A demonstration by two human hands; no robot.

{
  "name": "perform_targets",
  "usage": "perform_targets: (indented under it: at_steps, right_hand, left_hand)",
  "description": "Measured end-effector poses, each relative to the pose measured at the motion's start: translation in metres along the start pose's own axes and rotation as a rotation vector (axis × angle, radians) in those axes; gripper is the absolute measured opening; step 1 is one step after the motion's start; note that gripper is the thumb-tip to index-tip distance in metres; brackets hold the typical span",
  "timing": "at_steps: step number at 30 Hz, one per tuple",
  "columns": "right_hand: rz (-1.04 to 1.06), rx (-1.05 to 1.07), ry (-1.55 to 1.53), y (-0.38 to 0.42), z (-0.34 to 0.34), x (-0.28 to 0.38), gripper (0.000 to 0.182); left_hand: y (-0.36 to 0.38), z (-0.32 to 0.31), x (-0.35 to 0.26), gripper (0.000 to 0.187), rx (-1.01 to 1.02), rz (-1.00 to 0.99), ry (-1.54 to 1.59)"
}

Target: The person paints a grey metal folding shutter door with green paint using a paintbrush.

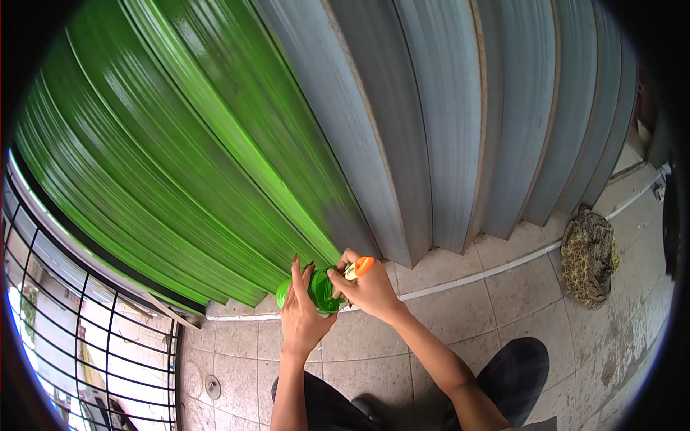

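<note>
My left hand (300, 316) is wrapped round a small container of green paint (325, 289), held low in front of the folding metal door. In my right hand (371, 293) is a paintbrush (358, 269) with a pale handle and an orange end. Its bristle end points down into the container and is hidden there. Glossy green paint covers the left panels (180, 144) of the door. The panels on the right (453, 129) are bluish grey, with brownish edges.
A crumpled patterned cloth (589, 258) lies on the tiled floor (460, 309) at the right. A pale floor track (460, 279) runs beneath the door. Black metal grille bars (93, 323) stand at the left, and a round drain cover (213, 386) is set in the floor.
</note>
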State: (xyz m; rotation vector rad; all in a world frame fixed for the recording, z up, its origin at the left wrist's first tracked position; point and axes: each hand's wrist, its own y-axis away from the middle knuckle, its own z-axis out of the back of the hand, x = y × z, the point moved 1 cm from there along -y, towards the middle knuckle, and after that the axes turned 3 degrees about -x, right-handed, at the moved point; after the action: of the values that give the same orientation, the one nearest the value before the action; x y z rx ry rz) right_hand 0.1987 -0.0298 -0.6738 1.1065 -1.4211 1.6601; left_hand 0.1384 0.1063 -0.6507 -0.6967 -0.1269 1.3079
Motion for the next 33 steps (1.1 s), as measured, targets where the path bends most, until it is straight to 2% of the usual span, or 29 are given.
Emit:
perform_targets:
  at_steps: [9, 12, 15, 20, 24, 27, 29, 33]
  right_hand:
    - [0.131, -0.077, 0.171, 0.008, -0.010, -0.021, 0.018]
    - [0.121, -0.035, 0.197, 0.008, -0.007, -0.018, 0.018]
    - [0.130, -0.112, 0.154, 0.008, -0.011, -0.020, 0.018]
    - [0.095, -0.095, 0.162, 0.008, -0.012, -0.024, 0.017]
    - [0.145, -0.067, 0.267, 0.008, -0.007, -0.021, 0.018]
    - [0.066, -0.104, 0.030, 0.007, -0.004, -0.016, 0.019]
    - [0.026, -0.056, -0.079, 0.005, -0.001, -0.013, 0.019]
    - [-0.180, 0.003, -0.393, 0.005, 0.009, -0.003, 0.022]
  left_hand:
    - [0.001, -0.001, -0.002, 0.104, 0.089, 0.016, -0.012]
    - [0.002, -0.001, -0.002, 0.103, 0.112, 0.023, -0.009]
    - [0.002, -0.001, -0.002, 0.103, 0.115, 0.018, -0.017]
    - [0.004, -0.001, -0.003, 0.103, 0.126, 0.025, -0.014]
    - [0.004, -0.004, 0.003, 0.115, 0.090, 0.007, -0.048]
    - [0.004, -0.001, 0.003, 0.116, 0.079, 0.049, -0.027]
    - [0.003, -0.001, 0.004, 0.118, 0.041, 0.067, -0.016]
    - [0.002, 0.000, 0.005, 0.123, -0.045, 0.247, 0.246]
